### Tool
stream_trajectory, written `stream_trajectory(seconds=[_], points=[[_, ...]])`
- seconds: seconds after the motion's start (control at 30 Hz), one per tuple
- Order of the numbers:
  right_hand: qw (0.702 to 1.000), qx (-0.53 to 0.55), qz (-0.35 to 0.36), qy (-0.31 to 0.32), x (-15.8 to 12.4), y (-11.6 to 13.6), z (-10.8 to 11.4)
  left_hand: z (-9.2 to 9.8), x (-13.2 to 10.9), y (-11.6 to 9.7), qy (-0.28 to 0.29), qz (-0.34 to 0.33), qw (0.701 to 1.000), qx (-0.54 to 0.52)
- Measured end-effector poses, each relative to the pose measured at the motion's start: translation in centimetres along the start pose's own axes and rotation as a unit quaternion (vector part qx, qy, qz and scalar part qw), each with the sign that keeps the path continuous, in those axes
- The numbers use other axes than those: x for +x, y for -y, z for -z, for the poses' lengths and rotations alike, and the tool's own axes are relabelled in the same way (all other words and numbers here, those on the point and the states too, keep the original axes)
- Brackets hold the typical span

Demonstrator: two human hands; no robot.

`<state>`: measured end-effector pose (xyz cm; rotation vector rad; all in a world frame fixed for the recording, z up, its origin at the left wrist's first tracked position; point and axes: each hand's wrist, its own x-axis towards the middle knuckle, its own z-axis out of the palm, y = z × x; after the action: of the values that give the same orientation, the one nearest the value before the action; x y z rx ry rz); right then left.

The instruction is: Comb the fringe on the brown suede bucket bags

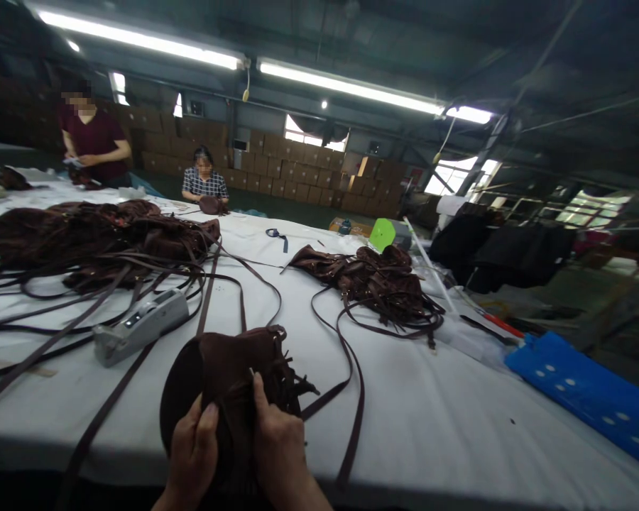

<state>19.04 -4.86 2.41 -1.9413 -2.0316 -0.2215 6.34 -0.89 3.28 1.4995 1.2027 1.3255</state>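
A leathery brown bag [230,358], fringed and round-ended, sat at lower centre over the bench [431,419], inside hidden. The left grip [194,448] pinched its side; the right grip [282,438] rested a forefinger [260,399] there, any pinch indiscernible.

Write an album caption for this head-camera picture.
Left hand and right hand on a brown bag, with strap-trailing brown piles beyond on the white table.
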Motion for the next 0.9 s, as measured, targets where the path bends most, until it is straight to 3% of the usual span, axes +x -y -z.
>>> stream_trajectory(seconds=[0.07,0.13,0.23,0.3,0.37,0.43,0.5,0.6,0.67,0.77,0.9], points=[[0.994,-0.038,-0.071,0.071,0.2,-2.1,-1.5,0.7,-0.3,1.3,-0.025,-0.027,0.999,0.022],[0.977,-0.048,-0.165,0.128,0.0,-4.9,-2.5,1.5,-0.5,2.8,-0.084,-0.053,0.994,0.055],[0.943,-0.062,-0.283,0.163,-1.1,-9.9,-2.5,3.1,0.0,4.7,-0.189,-0.076,0.975,0.093],[0.937,-0.038,-0.325,0.123,-1.9,-12.4,-1.3,3.8,0.6,5.1,-0.215,-0.079,0.968,0.097],[0.932,0.021,-0.361,0.019,-2.2,-13.1,0.7,3.7,1.2,4.6,-0.204,-0.065,0.973,0.090],[0.923,0.090,-0.358,-0.108,-2.1,-11.6,2.8,2.9,1.4,3.6,-0.168,-0.032,0.983,0.070],[0.935,0.152,-0.267,-0.178,-1.6,-8.1,4.5,1.7,1.5,2.4,-0.120,0.009,0.992,0.049],[0.962,0.231,-0.002,-0.147,-0.8,-1.9,5.1,0.5,1.4,0.9,-0.046,0.051,0.997,0.025],[0.962,0.231,0.104,-0.106,-0.2,0.9,4.3,0.2,1.3,0.3,-0.022,0.056,0.998,0.013],[0.982,0.151,0.090,-0.068,0.8,2.1,2.4,0.5,1.1,0.0,-0.020,0.050,0.999,0.006],[0.999,0.008,-0.025,0.039,1.9,0.1,0.4,0.8,0.5,0.3,-0.004,0.052,0.998,-0.017]])
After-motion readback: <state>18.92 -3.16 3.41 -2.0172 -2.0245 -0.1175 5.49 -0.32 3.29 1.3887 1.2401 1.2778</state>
